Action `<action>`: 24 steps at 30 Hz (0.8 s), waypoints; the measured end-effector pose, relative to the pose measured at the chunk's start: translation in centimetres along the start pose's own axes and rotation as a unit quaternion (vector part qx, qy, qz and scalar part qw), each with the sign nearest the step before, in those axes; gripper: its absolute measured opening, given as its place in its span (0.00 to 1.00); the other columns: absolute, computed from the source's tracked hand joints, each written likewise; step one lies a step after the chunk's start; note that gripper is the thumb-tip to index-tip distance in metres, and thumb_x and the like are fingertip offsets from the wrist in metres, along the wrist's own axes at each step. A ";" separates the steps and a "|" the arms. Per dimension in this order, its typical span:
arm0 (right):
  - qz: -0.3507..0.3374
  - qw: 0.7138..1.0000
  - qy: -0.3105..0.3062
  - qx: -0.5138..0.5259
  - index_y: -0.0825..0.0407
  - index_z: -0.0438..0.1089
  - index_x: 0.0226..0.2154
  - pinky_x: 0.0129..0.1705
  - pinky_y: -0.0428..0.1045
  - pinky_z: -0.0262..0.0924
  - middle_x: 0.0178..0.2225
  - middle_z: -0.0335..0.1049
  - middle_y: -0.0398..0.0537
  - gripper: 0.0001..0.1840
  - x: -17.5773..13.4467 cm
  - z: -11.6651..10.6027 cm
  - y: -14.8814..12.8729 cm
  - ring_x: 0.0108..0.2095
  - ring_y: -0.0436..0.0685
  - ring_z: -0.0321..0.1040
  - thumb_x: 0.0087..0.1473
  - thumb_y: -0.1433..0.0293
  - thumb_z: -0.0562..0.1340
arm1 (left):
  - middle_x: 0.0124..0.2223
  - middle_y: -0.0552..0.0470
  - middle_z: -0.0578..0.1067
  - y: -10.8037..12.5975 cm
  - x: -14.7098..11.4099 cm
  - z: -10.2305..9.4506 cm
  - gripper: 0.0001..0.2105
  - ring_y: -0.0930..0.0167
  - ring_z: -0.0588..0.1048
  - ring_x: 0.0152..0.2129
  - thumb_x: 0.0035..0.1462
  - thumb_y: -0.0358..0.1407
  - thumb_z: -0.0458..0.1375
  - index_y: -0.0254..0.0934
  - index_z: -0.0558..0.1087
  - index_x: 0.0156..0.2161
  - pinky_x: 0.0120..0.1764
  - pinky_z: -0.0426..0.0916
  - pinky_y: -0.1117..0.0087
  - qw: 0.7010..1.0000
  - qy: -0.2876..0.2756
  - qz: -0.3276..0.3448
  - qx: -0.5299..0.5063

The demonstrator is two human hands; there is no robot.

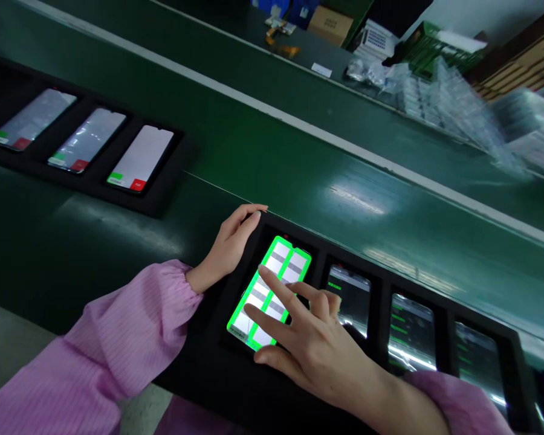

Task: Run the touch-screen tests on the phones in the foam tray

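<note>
The black tray [517, 338] nearest the person serves as the landmark here: it lies along the near edge of the green conveyor belt [299, 175] and holds four phones side by side, each sunk in its own recess so that it cannot slide under a touch.

The lit phone [272, 290] sits in the tray's leftmost recess, its screen showing a bright green border and pale grid blocks. The right hand [312, 338] rests over this phone's lower part with fingers spread fairly wide; the index fingertip and a second finger press on the glass. It holds nothing. The spread appears to let separate fingertips reach different parts of the screen.

The left hand [231, 248] lies at the tray's left end, just beside the lit phone, palm down and fingers loosely extended along the tray's upper left corner. It grips nothing; it seems to steady the tray against the pressing of the other hand. Both arms wear pink sleeves [118, 338].

To the right of the lit phone, the other three recesses hold dark-screened phones [410, 332] showing green text lines.

Well apart from this tray, to its upper left on the same bench, a second tray [158, 199] carries three more phones [88, 140] with pale screens and green and red buttons. Beyond the belt, blurred packaging [457, 103] and a cardboard box [330, 24] lie on the far side.
</note>
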State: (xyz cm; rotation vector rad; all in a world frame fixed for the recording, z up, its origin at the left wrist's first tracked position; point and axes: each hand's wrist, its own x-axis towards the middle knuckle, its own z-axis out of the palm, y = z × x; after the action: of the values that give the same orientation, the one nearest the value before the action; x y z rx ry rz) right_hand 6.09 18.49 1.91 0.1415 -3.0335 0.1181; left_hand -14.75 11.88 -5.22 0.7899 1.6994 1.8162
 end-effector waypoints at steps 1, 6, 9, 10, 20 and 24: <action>-0.004 1.000 -0.002 0.003 0.39 0.78 0.56 0.43 0.57 0.59 0.71 0.59 0.56 0.25 -0.4 -0.2 0.1 0.52 0.66 0.65 0.71 0.47 0.55 | 0.53 0.53 0.81 0.0 0.0 0.0 0.12 0.65 0.75 0.54 0.70 0.45 0.54 0.47 0.79 0.48 0.55 0.70 0.64 1.000 0.000 0.000 -0.002; -0.008 1.000 0.004 0.009 0.40 0.80 0.54 0.45 0.56 0.60 0.70 0.61 0.52 0.26 -3.4 -1.6 0.9 0.51 0.62 0.66 0.74 0.50 0.50 | 0.53 0.53 0.80 -0.3 0.0 0.0 0.12 0.66 0.76 0.52 0.69 0.46 0.56 0.47 0.79 0.49 0.55 0.69 0.64 1.000 -0.007 -0.012 -0.026; -0.019 1.000 -0.004 -0.001 0.40 0.80 0.54 0.45 0.56 0.61 0.71 0.60 0.51 0.27 -4.3 -2.3 1.4 0.50 0.61 0.66 0.74 0.50 0.49 | 0.53 0.52 0.80 -0.4 -0.1 0.1 0.12 0.65 0.76 0.52 0.70 0.47 0.56 0.47 0.79 0.49 0.54 0.70 0.63 0.999 -0.005 -0.014 -0.031; -0.022 1.000 -0.011 -0.002 0.40 0.80 0.54 0.45 0.56 0.61 0.71 0.59 0.51 0.26 -4.4 -2.4 1.5 0.50 0.61 0.66 0.74 0.51 0.49 | 0.53 0.52 0.80 -0.5 -0.1 0.0 0.13 0.65 0.76 0.53 0.70 0.47 0.55 0.47 0.79 0.49 0.54 0.70 0.63 0.999 -0.003 -0.013 -0.030; -0.043 0.998 -0.028 -0.036 0.38 0.78 0.55 0.42 0.58 0.61 0.76 0.50 0.47 0.27 -0.9 -0.3 0.0 0.53 0.66 0.64 0.68 0.42 0.56 | 0.54 0.53 0.80 -0.2 -0.1 0.1 0.12 0.65 0.76 0.53 0.70 0.46 0.55 0.47 0.79 0.48 0.54 0.71 0.64 1.000 0.003 -0.011 -0.013; -0.029 0.999 -0.024 -0.036 0.36 0.77 0.57 0.42 0.57 0.61 0.76 0.48 0.46 0.26 0.4 0.0 0.0 0.54 0.66 0.63 0.70 0.44 0.54 | 0.53 0.53 0.80 0.0 -0.2 0.1 0.12 0.65 0.76 0.52 0.70 0.45 0.55 0.47 0.79 0.49 0.52 0.72 0.63 1.000 0.000 -0.010 -0.013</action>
State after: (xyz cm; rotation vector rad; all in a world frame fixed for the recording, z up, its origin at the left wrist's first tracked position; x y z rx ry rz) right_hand 5.66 18.45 1.92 0.2305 -3.0736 -0.0008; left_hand -14.55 11.82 -5.22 0.7583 1.6759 1.8205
